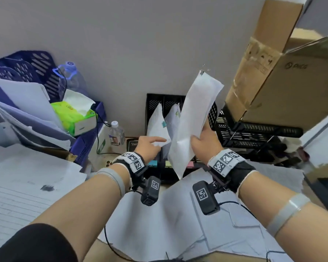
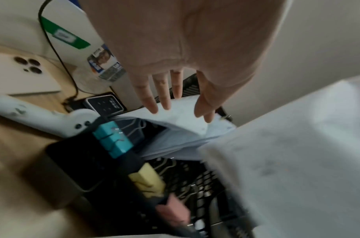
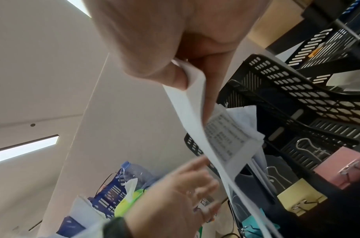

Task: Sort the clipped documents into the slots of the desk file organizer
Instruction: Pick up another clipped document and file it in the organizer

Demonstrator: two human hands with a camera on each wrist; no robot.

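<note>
the right hand (image 1: 206, 142) grips a clipped document (image 1: 193, 120) by its lower edge, thumb on the near face and fingers behind it, so this grip is clenched on the paper; the right wrist view shows the same pinch, with the sheets (image 3: 195, 103) pressed between thumb and fingers. the document stands nearly upright and tilted a little to the right, above the black file organizer (image 1: 153, 101) that sits against the wall, and a small metal clip (image 1: 202, 71) sits at its top corner. it is in the air, not in any slot

the left hand (image 1: 150, 144) reaches forward with the fingers straight and spread, its grip released and holding nothing. the fingertips (image 2: 152, 107) lie on or just over the top of a filed document (image 1: 156, 123) that already stands in the leftmost slot; whether they press it is hard to tell. a second filed document (image 1: 173, 118) stands in the next slot, just behind the held one

along the organizer's front edge sit three binder clips side by side: a teal clip (image 2: 112, 138), a yellow clip (image 2: 146, 180) and a pink clip (image 2: 173, 212)

on the tabletop (image 2: 18, 145) left of the organizer stands a small water bottle (image 1: 116, 133), and further left a green tissue pack (image 1: 74, 118) rests on a blue tray (image 1: 87, 140). a cardboard box (image 1: 284, 82) is stacked on black trays (image 1: 254, 133) to the right
</note>
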